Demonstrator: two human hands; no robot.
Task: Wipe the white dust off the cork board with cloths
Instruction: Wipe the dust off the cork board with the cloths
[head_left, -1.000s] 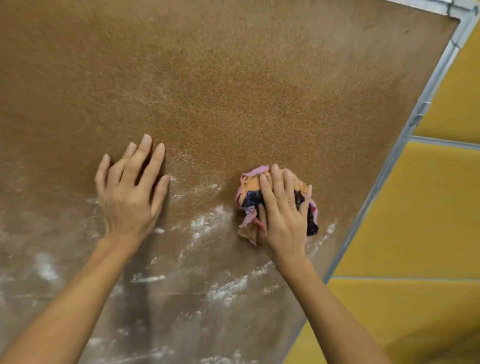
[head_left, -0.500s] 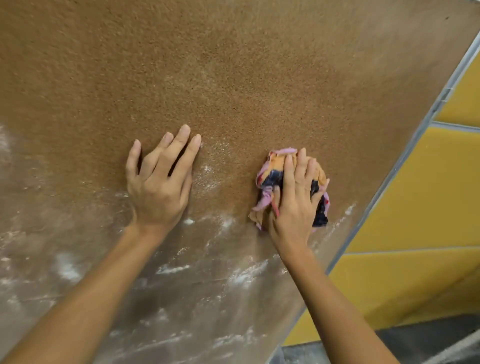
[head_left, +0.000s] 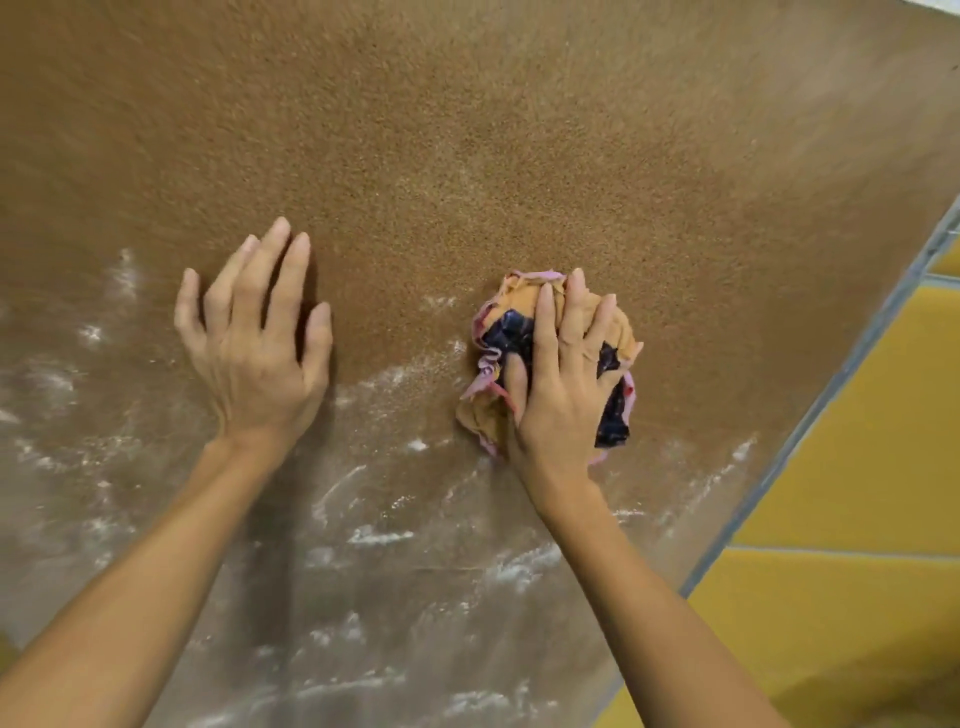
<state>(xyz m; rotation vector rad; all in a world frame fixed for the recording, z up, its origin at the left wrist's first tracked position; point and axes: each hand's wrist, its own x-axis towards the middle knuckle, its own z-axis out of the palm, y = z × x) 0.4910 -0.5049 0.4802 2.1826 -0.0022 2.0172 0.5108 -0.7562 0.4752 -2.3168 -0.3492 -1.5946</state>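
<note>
Mostly cork board, brown and clean across the upper part, smeared with white dust over the lower part. Along its right edge, a metal frame, with yellow wall panels beyond. Left hand flat on the cork, fingers loosely spread, holding nothing. Right hand pressing a crumpled orange, pink and navy cloth against the board, fingers curled over it, just above the dust.

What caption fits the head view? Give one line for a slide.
Right hand presses a bunched cloth on the cork board; left hand lies flat beside white dust.
</note>
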